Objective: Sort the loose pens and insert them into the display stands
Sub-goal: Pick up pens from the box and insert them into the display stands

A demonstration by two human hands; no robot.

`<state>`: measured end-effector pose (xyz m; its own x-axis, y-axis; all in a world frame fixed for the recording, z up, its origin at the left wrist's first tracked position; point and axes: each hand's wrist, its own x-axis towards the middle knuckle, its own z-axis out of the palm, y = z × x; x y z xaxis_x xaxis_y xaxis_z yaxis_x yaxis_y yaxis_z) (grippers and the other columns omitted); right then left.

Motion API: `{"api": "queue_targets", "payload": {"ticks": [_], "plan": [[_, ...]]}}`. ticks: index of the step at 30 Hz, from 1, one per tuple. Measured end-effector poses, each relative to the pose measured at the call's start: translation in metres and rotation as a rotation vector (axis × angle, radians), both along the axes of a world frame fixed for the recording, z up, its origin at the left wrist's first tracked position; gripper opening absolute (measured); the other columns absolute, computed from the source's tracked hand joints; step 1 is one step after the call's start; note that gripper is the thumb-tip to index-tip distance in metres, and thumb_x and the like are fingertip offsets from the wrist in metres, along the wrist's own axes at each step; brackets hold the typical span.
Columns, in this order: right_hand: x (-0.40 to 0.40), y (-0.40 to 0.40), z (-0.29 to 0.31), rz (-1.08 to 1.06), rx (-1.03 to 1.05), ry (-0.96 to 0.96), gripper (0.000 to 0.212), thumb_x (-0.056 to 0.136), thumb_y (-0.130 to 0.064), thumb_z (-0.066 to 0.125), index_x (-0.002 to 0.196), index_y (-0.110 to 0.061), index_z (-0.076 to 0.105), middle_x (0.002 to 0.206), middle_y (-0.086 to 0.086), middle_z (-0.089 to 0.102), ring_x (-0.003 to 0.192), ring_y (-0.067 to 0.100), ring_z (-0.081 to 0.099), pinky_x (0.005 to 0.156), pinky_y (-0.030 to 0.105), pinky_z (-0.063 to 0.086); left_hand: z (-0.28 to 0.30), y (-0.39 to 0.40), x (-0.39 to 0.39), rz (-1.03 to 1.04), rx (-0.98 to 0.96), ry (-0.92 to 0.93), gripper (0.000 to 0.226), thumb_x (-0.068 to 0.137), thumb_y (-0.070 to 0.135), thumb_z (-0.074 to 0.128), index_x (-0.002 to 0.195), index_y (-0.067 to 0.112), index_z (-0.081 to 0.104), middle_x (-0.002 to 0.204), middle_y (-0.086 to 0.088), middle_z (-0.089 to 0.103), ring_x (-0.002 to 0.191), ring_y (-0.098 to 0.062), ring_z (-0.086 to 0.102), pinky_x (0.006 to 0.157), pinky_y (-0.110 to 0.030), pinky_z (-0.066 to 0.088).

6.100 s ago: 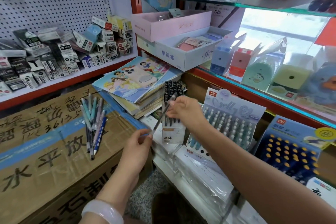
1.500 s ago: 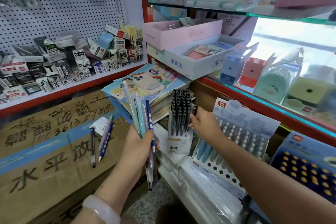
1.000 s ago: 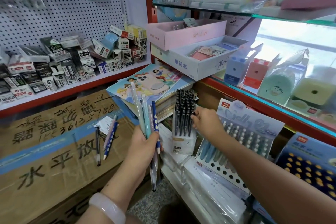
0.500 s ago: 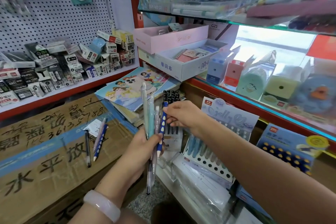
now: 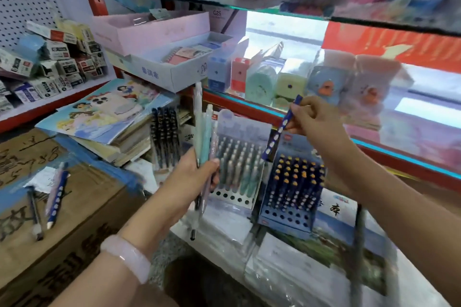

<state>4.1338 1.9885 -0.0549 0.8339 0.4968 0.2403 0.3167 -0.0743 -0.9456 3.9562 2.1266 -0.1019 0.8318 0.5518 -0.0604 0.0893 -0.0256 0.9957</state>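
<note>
My left hand [image 5: 192, 177] grips a bundle of pastel pens [image 5: 203, 137] upright, their tips hanging below my palm. My right hand [image 5: 315, 119] pinches a dark blue pen with white dots [image 5: 279, 132], tilted, above the blue display stand [image 5: 291, 182] that holds several matching pens. Left of it stands the pale display stand [image 5: 237, 159] with pastel pens, and further left a stand of black pens [image 5: 166, 137]. A few loose pens [image 5: 53, 199] lie on the cardboard box [image 5: 82, 207] at the left.
A stack of colouring books [image 5: 109, 117] lies behind the box. Open pink and white boxes [image 5: 159, 42] sit on the red-edged shelf, with pencil sharpeners [image 5: 262, 77] beside them. Small refill cartons [image 5: 50, 65] are piled by the pegboard. Wrapped paper packs [image 5: 299, 257] lie under the stands.
My right hand has pulled the dark blue dotted pen out of the bundle in my left hand and carried it right, above the blue stand. The view has shifted to the right.
</note>
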Motion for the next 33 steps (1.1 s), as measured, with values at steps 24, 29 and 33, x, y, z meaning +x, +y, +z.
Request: {"api": "queue_targets", "payload": {"ticks": [24,29,33], "plan": [[-0.022,-0.075,-0.11,-0.128,-0.707,-0.376,0.023,0.091,-0.028,0.058,0.104,-0.009,0.058,0.085,0.004,0.067,0.075,0.02,0.063,0.067,0.031,0.051,-0.028,-0.026,0.024,-0.085,-0.109,0.067,0.007,0.094,0.007,0.048,0.098,0.009,0.054,0.067,-0.003,0.056,0.057,-0.011,0.054,0.054,-0.021,0.046],[-0.025,-0.038,-0.054,-0.04,-0.394,-0.215,0.013,0.092,-0.026,0.055,0.093,-0.016,0.063,0.077,-0.005,0.066,0.071,0.011,0.063,0.066,0.024,0.053,-0.024,-0.027,0.016,-0.137,-0.203,0.014,0.007,0.093,0.006,0.049,0.097,0.004,0.054,0.073,-0.004,0.061,0.058,-0.012,0.054,0.053,-0.021,0.046],[-0.036,0.004,-0.043,0.303,-0.339,0.189,0.02,0.094,-0.027,0.053,0.102,-0.014,0.065,0.085,0.001,0.065,0.075,0.009,0.061,0.071,0.021,0.055,-0.019,-0.026,0.01,-0.151,-0.245,-0.011,0.009,0.093,0.006,0.048,0.099,0.004,0.055,0.073,-0.003,0.062,0.057,-0.012,0.054,0.055,-0.022,0.048]]}}
